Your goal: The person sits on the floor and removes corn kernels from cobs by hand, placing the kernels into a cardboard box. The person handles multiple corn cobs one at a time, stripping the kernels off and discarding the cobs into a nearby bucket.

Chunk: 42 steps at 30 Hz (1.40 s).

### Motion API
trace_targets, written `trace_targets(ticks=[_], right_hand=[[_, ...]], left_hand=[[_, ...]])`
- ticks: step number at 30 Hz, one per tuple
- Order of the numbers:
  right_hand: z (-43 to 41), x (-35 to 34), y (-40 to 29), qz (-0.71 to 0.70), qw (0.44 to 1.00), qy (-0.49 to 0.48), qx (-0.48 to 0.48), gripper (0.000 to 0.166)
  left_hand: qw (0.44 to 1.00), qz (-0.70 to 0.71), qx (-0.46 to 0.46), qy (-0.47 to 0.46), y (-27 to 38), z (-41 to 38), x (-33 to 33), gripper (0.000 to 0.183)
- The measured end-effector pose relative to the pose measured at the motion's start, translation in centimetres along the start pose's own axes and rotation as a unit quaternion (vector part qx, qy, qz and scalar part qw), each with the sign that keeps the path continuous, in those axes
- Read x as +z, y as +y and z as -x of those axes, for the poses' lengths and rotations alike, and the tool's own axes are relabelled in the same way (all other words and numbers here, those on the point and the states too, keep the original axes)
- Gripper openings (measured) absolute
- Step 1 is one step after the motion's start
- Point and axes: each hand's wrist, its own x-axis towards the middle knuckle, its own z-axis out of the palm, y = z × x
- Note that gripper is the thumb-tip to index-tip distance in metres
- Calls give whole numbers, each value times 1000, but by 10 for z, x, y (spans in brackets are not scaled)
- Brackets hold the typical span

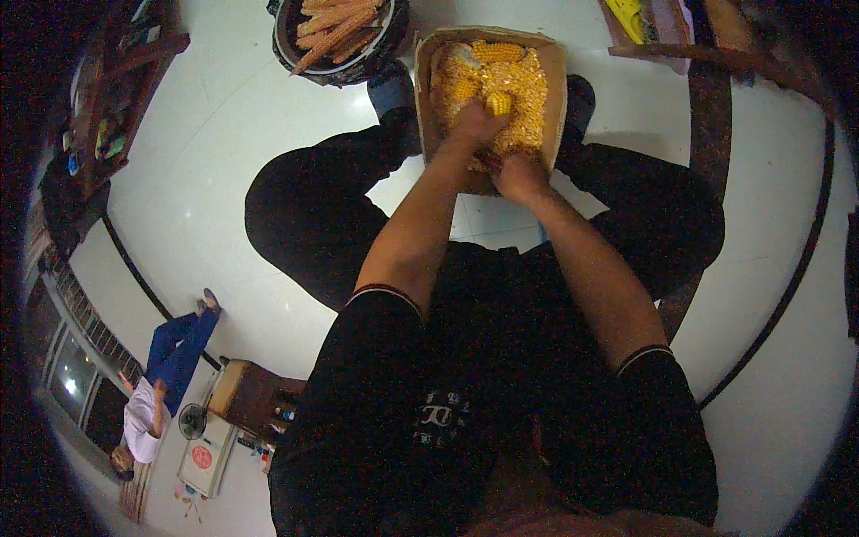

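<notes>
A cardboard box (558,111) stands between my feet, holding loose yellow corn kernels (530,80) and several corn cobs. My left hand (478,124) is inside the box, its fingers around the lower part of a yellow corn cob (498,103); the grip is partly hidden. Near the box's front wall, my right hand (522,176) is curled low over the kernels. A dark reddish thing (493,163) shows at its fingers, too blurred to name, and whether it is gripped is unclear. Another corn cob (498,52) with kernels lies at the far side of the box.
A round bucket (283,50) lined with dark plastic, full of stripped cobs (339,27), stands ahead on the left. Wooden furniture (651,51) is at the right. Far left, a person (151,409) is near a fan (192,421) and a cabinet (245,389).
</notes>
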Motion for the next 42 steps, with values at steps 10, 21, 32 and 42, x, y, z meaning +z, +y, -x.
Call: trace_targets(ticks=[10,21,32,42], right_hand=[[30,-43,0,-61,995,46,-60,35],[122,-83,20,-437,897,51,48,33],[169,-68,-17,-619,785,-24,2,24],[163,-57,-33,-509,860,-34,-27,23]], left_hand=[[866,494,-71,-41,18,39,-40,43],[804,591,28,-58,75,122,-80,37],[858,499,124,5,82,163,-96,49],[818,574,41,11,68,156,-92,51]])
